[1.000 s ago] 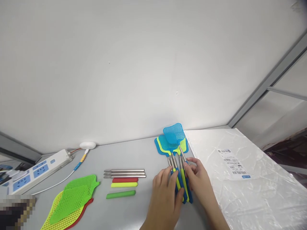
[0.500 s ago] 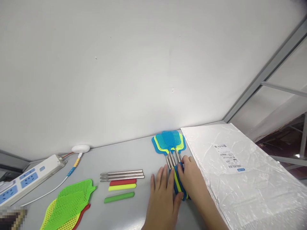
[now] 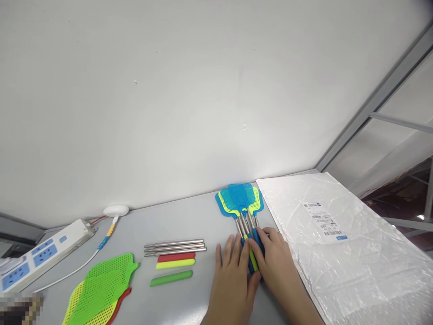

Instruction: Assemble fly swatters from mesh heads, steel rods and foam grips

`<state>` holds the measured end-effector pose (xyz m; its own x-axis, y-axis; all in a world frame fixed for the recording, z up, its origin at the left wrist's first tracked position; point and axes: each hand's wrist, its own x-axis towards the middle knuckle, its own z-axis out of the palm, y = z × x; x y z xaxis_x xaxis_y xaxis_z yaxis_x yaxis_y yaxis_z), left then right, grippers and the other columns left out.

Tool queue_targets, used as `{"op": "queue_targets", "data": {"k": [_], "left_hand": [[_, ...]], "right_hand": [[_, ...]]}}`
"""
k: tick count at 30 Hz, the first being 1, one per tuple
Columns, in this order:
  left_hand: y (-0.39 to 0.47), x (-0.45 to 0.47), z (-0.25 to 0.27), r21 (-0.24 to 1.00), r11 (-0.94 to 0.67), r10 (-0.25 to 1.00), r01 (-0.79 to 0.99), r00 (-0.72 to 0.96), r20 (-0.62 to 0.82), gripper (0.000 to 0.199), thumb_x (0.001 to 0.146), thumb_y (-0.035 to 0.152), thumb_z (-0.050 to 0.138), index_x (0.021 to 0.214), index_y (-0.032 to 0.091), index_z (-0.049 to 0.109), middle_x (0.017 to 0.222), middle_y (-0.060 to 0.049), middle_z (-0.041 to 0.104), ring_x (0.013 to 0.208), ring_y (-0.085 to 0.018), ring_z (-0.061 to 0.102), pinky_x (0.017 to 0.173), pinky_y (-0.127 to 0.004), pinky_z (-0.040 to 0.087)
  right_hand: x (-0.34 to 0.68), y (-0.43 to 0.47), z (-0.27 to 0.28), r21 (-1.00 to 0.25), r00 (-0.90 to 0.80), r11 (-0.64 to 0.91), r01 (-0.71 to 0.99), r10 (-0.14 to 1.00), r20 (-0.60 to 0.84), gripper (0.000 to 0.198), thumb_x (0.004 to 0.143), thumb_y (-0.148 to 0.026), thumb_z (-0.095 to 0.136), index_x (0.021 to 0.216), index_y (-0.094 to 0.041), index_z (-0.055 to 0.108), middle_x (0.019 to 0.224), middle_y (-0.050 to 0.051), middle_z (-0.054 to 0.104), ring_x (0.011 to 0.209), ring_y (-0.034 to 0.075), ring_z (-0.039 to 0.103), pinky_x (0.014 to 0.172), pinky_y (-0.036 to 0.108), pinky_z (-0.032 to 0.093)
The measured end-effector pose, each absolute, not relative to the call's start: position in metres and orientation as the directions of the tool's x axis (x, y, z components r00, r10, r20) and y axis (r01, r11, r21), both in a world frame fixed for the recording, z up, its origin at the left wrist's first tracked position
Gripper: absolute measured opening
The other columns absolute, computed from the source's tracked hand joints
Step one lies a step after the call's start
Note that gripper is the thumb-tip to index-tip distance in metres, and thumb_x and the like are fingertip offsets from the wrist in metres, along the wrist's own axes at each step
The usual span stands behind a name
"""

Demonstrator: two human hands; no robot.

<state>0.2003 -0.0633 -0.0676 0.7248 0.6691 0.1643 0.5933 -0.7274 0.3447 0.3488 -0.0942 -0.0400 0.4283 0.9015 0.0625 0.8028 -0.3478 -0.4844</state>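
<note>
Perforated plastic swatters point(image 3: 241, 197) lie bundled, lower right of centre. The left hand point(image 3: 232, 282) spreads its fingers against them; whether the right hand point(image 3: 275, 259) pinches, I cannot tell. Three metal rods point(image 3: 176, 247) and three smooth handles point(image 3: 175, 263) lie lower left.

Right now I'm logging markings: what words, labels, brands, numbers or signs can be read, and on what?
No text is readable.
White printed label on the white plastic-wrapped package: print and barcode, too small and blurred.
The label's blue patch: pale marks, unreadable.
Blue and yellow-green mesh fly swatters: none visible.
</note>
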Motion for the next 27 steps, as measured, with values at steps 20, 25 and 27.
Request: {"op": "queue_targets", "data": {"k": [20,25,27], "left_hand": [[-0.067,0.199,-0.054,0.410,-0.693,0.696,0.593,0.698,0.166,0.054,0.098,0.035,0.035,0.150,0.026,0.026,0.155,-0.005,0.031,0.143,-0.027,0.024,0.114,-0.055,0.023],[-0.068,0.199,-0.052,0.432,-0.668,0.712,0.606,0.689,0.134,0.053,0.099,0.042,0.033,0.150,0.031,0.025,0.156,-0.002,0.029,0.144,-0.026,0.023,0.115,-0.056,0.020],[-0.069,0.199,-0.053,0.435,-0.662,0.717,0.610,0.685,0.131,0.052,0.099,0.043,0.032,0.149,0.035,0.025,0.157,-0.001,0.028,0.144,-0.026,0.022,0.114,-0.057,0.020]], "right_hand": [[0.337,-0.115,-0.057,-0.697,0.512,-0.316,0.644,0.855,0.086,0.049,0.096,-0.046,0.031,0.126,-0.016,0.057,0.130,0.015,0.054,0.121,0.027,0.049,0.103,0.041,0.037],[0.346,-0.109,-0.047,-0.698,0.528,-0.341,0.629,0.847,0.063,0.034,0.094,-0.044,0.038,0.099,-0.021,0.062,0.089,0.007,0.065,0.081,0.022,0.062,0.073,0.032,0.045],[0.349,-0.105,-0.043,-0.664,0.510,-0.376,0.646,0.860,0.009,0.030,0.092,-0.047,0.042,0.092,-0.023,0.060,0.071,0.002,0.063,0.066,0.020,0.060,0.062,0.030,0.041]]}}
